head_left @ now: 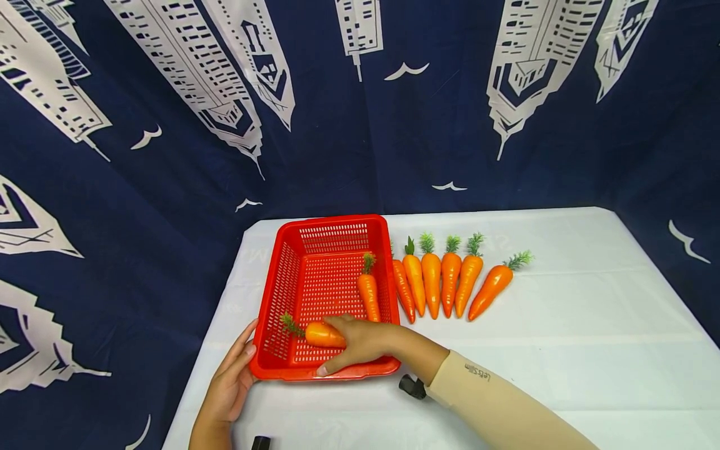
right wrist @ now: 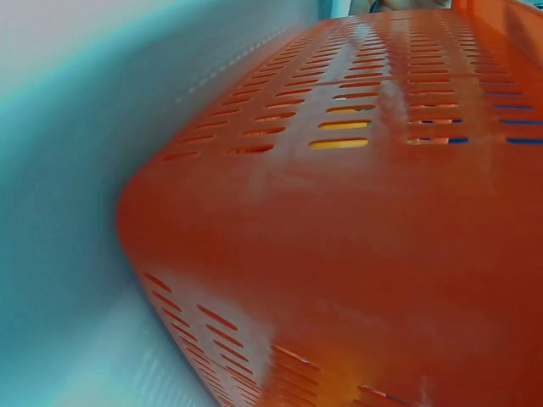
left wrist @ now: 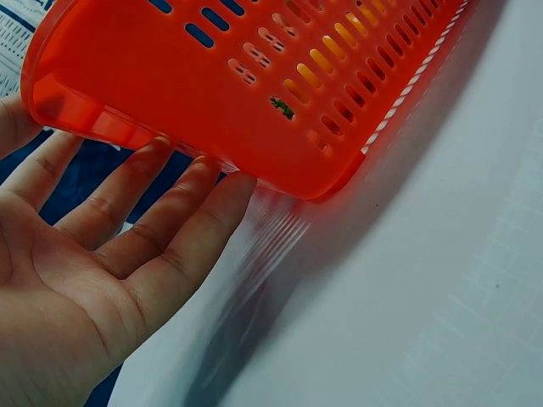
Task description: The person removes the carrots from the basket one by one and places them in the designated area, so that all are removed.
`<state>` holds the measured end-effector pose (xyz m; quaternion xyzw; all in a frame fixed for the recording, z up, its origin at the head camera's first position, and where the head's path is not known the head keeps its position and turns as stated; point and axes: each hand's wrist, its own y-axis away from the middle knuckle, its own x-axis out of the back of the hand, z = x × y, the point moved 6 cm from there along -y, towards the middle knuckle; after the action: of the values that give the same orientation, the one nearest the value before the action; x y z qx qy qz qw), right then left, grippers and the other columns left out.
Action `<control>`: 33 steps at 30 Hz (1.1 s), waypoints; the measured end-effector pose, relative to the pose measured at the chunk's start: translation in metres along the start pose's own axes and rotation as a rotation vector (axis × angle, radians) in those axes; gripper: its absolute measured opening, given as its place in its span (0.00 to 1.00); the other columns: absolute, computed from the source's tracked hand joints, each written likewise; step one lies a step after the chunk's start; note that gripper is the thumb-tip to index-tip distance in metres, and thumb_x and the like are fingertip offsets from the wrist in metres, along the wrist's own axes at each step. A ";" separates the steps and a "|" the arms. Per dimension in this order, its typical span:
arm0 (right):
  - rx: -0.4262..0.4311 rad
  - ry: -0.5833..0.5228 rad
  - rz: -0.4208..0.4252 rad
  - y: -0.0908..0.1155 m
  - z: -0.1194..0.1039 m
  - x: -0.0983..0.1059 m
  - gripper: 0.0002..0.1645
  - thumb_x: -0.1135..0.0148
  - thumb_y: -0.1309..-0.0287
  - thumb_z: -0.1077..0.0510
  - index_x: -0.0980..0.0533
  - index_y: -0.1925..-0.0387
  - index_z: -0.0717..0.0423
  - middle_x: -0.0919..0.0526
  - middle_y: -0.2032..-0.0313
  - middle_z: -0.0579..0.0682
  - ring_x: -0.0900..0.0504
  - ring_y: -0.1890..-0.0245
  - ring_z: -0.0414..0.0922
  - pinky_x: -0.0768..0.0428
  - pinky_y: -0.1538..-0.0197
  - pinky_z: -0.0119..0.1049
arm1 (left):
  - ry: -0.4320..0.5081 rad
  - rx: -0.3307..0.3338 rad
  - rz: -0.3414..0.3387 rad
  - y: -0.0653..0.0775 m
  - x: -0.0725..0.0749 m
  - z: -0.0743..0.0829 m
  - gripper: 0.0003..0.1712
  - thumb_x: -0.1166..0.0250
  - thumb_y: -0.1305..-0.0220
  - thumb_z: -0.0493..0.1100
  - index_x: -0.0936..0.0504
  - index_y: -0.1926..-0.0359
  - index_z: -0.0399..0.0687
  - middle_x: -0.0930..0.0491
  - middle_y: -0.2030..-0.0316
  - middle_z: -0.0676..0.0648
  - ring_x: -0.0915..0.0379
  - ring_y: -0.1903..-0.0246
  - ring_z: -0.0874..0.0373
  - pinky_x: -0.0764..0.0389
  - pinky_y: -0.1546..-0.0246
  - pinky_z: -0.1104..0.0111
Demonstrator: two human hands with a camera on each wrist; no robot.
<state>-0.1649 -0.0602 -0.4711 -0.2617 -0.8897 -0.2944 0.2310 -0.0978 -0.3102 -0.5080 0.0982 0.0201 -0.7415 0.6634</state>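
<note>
A red plastic basket [head_left: 329, 275] with slotted walls stands on the white table. My left hand [head_left: 229, 384] holds its near left corner, fingertips at the rim; in the left wrist view the fingers [left wrist: 191, 216] reach up under the basket's edge. Inside the basket, my right hand [head_left: 362, 340] grips an orange toy carrot [head_left: 322, 335] lying crosswise, its green top to the left. The palm covers the narrow end, and the thumb stretches toward the near rim. Another carrot [head_left: 368, 294] lies lengthwise along the right wall. The right wrist view shows mostly basket wall [right wrist: 339, 220], the hand hidden.
Several carrots [head_left: 431, 281] lie in a row right of the basket, tops pointing away; one carrot [head_left: 492, 290] lies tilted at the row's end. A black object [head_left: 413, 387] sits by the right wrist. Behind the table [head_left: 562, 350] hangs a dark blue printed cloth [head_left: 450, 150].
</note>
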 end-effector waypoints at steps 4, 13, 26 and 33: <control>0.003 -0.012 -0.013 -0.002 0.000 -0.001 0.67 0.30 0.54 0.24 0.48 0.20 0.46 0.44 0.22 0.52 0.46 0.21 0.51 0.41 0.23 0.53 | 0.000 -0.002 -0.001 0.000 0.000 0.000 0.31 0.60 0.18 0.42 0.51 0.19 0.54 0.30 0.34 0.56 0.24 0.40 0.64 0.18 0.46 0.66; 0.036 -0.033 -0.071 -0.002 -0.002 -0.005 0.64 0.33 0.48 0.25 0.49 0.20 0.47 0.39 0.23 0.50 0.40 0.23 0.48 0.37 0.24 0.49 | 0.010 -0.002 -0.008 0.001 -0.001 0.001 0.31 0.60 0.18 0.42 0.53 0.19 0.53 0.31 0.33 0.57 0.24 0.40 0.65 0.18 0.46 0.66; 0.027 -0.020 -0.080 -0.004 -0.001 -0.006 0.58 0.37 0.45 0.24 0.41 0.23 0.49 0.31 0.28 0.49 0.34 0.27 0.47 0.33 0.26 0.47 | 0.022 -0.002 -0.018 0.001 -0.002 0.002 0.31 0.61 0.17 0.42 0.53 0.19 0.53 0.31 0.32 0.57 0.25 0.39 0.66 0.18 0.45 0.67; 0.005 0.018 -0.084 -0.004 0.000 -0.007 0.56 0.38 0.46 0.23 0.36 0.25 0.48 0.34 0.26 0.48 0.38 0.24 0.48 0.36 0.25 0.49 | 0.032 -0.004 -0.033 0.000 -0.003 0.002 0.31 0.61 0.17 0.42 0.53 0.19 0.53 0.32 0.31 0.58 0.25 0.38 0.66 0.19 0.45 0.67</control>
<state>-0.1627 -0.0650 -0.4769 -0.2208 -0.8986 -0.3038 0.2270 -0.0973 -0.3081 -0.5059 0.1085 0.0336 -0.7506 0.6509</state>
